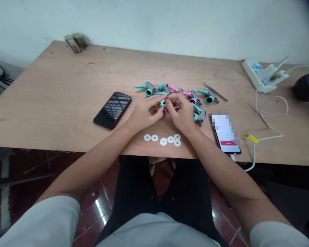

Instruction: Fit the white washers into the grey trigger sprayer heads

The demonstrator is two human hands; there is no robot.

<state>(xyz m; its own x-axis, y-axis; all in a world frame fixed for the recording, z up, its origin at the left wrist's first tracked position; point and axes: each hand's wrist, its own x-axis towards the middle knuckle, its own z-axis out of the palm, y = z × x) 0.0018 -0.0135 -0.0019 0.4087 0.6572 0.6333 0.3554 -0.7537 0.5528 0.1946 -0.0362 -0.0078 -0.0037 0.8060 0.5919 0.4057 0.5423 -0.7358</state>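
Note:
Above the table's middle, my left hand [145, 113] is closed around a trigger spray head [161, 103], its collar facing up toward me. A white washer [163, 102] sits at the mouth of that collar. My right hand [181, 111] meets it from the other side, thumb and fingers pinched at the washer and collar rim. Most of the spray head's body is hidden by my fingers. Several more trigger spray heads [209, 96], with teal or pink levers and collars on grey bodies, lie behind and beside my hands. Several loose white washers [154, 138] lie flat near the front edge.
A dark phone [112, 109] lies to the left. On the right are a lit phone [225, 132] with a white cable [269, 138], and tweezers [216, 92] behind it. A power strip [257, 75] and black rounded object [307, 86] stand far right; small bundles [76, 42] sit back left.

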